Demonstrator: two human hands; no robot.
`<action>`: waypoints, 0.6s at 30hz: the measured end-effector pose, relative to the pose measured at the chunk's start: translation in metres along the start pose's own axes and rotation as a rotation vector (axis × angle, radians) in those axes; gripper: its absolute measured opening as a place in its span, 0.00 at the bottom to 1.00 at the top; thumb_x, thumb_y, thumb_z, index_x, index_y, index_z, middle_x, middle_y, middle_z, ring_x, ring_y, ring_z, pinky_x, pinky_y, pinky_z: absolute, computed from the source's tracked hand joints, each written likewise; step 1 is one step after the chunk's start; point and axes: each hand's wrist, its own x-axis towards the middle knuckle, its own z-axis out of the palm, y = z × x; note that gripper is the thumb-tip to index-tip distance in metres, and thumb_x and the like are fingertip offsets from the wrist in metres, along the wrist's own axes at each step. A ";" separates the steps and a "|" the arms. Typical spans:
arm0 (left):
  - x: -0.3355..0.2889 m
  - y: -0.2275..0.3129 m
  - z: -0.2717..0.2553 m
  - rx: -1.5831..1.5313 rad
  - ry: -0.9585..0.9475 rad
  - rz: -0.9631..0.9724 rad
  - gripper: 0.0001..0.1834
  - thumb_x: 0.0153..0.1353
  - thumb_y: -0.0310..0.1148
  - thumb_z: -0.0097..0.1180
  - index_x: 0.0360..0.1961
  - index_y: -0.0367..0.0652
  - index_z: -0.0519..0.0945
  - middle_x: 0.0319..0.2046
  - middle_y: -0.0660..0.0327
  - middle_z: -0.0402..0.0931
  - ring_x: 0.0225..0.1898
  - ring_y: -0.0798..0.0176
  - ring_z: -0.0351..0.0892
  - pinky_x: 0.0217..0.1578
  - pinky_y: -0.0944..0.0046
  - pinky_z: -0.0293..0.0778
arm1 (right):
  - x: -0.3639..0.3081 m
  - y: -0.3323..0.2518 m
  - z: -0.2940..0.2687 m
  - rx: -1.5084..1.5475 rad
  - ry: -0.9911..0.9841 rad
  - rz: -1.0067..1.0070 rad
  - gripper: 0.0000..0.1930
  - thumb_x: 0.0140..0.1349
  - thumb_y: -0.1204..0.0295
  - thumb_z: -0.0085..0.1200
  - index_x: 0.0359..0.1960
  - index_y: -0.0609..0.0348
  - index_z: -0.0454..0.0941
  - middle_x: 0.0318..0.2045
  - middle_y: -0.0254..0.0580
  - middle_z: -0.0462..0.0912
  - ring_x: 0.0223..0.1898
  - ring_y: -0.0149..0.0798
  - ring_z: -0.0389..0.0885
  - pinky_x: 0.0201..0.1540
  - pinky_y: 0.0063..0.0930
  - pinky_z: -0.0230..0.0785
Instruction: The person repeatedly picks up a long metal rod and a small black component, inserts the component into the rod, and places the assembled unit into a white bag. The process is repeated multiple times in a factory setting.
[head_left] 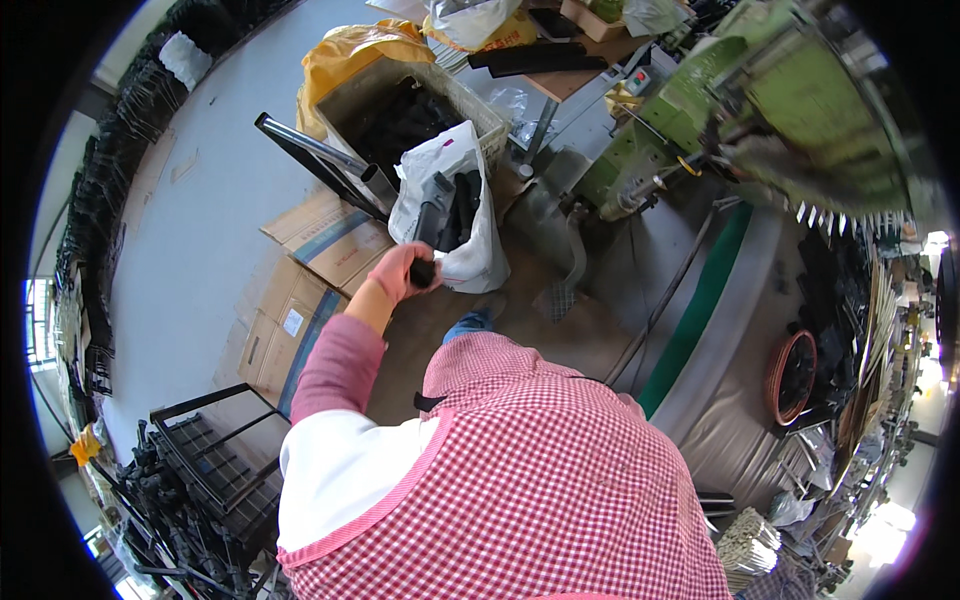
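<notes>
My left hand (pixel 400 272), in what looks like a pink glove, reaches out ahead and is closed around a short black part (pixel 424 274). Its exact kind I cannot make out. Right beside the hand stands an open white woven bag (pixel 475 268). Inside it are several dark parts, among them a long grey-black piece (pixel 434 212) leaning by the bag's near left side. Whether the held part touches that piece cannot be told. My right hand is out of sight, with the checked apron (pixel 560 470) filling the lower middle.
Behind the bag is a pale crate (pixel 478 108) of black parts with a yellow sack (pixel 350 50). Metal tubes (pixel 315 150) lean on it. Flattened cardboard (pixel 300 310) lies left. A green machine (pixel 660 130) stands right; a black metal rack (pixel 225 450) is lower left.
</notes>
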 end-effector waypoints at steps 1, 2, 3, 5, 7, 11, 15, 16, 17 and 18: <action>0.025 0.015 0.003 -0.130 -0.030 0.005 0.09 0.56 0.22 0.53 0.39 0.32 0.70 0.30 0.52 0.74 0.31 0.52 0.80 0.36 0.50 0.84 | 0.002 -0.020 -0.009 -0.032 -0.003 -0.009 0.18 0.65 0.64 0.56 0.52 0.61 0.79 0.46 0.42 0.84 0.49 0.35 0.81 0.52 0.28 0.71; 0.054 0.036 0.009 -0.184 0.013 -0.071 0.10 0.57 0.23 0.53 0.39 0.33 0.68 0.30 0.51 0.73 0.32 0.51 0.80 0.37 0.49 0.85 | 0.003 -0.041 -0.017 -0.074 -0.013 -0.031 0.18 0.64 0.65 0.58 0.53 0.61 0.78 0.45 0.42 0.85 0.48 0.34 0.81 0.52 0.27 0.71; 0.087 0.049 0.012 -0.275 0.025 -0.174 0.11 0.57 0.23 0.53 0.39 0.33 0.67 0.30 0.51 0.73 0.32 0.50 0.80 0.38 0.49 0.85 | 0.004 -0.062 -0.023 -0.042 -0.017 -0.035 0.19 0.63 0.66 0.59 0.53 0.62 0.78 0.45 0.41 0.84 0.48 0.33 0.80 0.52 0.26 0.71; 0.153 0.053 0.009 -0.249 -0.005 -0.133 0.12 0.58 0.24 0.53 0.39 0.34 0.65 0.30 0.50 0.71 0.33 0.49 0.80 0.38 0.48 0.85 | 0.005 -0.099 -0.029 0.036 -0.018 -0.044 0.21 0.61 0.67 0.61 0.54 0.63 0.77 0.43 0.40 0.83 0.46 0.32 0.79 0.53 0.25 0.70; 0.206 0.040 -0.002 -0.305 -0.071 -0.097 0.16 0.63 0.33 0.56 0.43 0.33 0.67 0.33 0.50 0.74 0.36 0.48 0.80 0.39 0.48 0.83 | 0.001 -0.126 -0.030 0.120 -0.039 0.021 0.21 0.61 0.68 0.61 0.53 0.66 0.76 0.44 0.38 0.81 0.45 0.32 0.78 0.53 0.23 0.70; 0.232 -0.013 -0.039 1.057 -0.020 0.350 0.38 0.62 0.51 0.57 0.65 0.37 0.64 0.49 0.48 0.78 0.48 0.53 0.80 0.56 0.52 0.72 | -0.002 -0.144 -0.034 0.217 -0.021 0.118 0.20 0.62 0.66 0.60 0.52 0.66 0.77 0.42 0.39 0.81 0.44 0.33 0.78 0.52 0.24 0.70; 0.208 -0.035 -0.045 2.274 0.120 0.377 0.38 0.60 0.57 0.55 0.62 0.39 0.72 0.55 0.52 0.79 0.58 0.48 0.77 0.55 0.55 0.74 | 0.003 -0.121 -0.027 0.281 -0.006 0.176 0.19 0.63 0.62 0.58 0.49 0.64 0.78 0.39 0.40 0.81 0.43 0.34 0.79 0.51 0.26 0.70; 0.206 -0.035 -0.041 2.251 0.050 0.303 0.31 0.60 0.52 0.54 0.57 0.41 0.77 0.54 0.52 0.80 0.57 0.49 0.78 0.53 0.54 0.75 | 0.006 -0.110 -0.021 0.296 -0.004 0.185 0.19 0.63 0.61 0.57 0.48 0.63 0.78 0.38 0.40 0.81 0.42 0.35 0.79 0.51 0.27 0.70; 0.205 -0.033 -0.038 2.252 0.049 0.297 0.25 0.61 0.48 0.53 0.51 0.42 0.82 0.53 0.53 0.81 0.55 0.50 0.80 0.51 0.52 0.77 | 0.010 -0.098 -0.015 0.307 -0.002 0.187 0.19 0.63 0.60 0.56 0.47 0.63 0.79 0.38 0.41 0.81 0.42 0.35 0.79 0.50 0.27 0.70; 0.205 -0.031 -0.035 2.265 -0.072 0.318 0.21 0.60 0.47 0.52 0.45 0.43 0.85 0.49 0.52 0.82 0.52 0.49 0.81 0.50 0.51 0.77 | 0.014 -0.085 -0.007 0.322 -0.003 0.185 0.19 0.63 0.59 0.56 0.46 0.62 0.79 0.37 0.41 0.81 0.41 0.35 0.79 0.50 0.28 0.71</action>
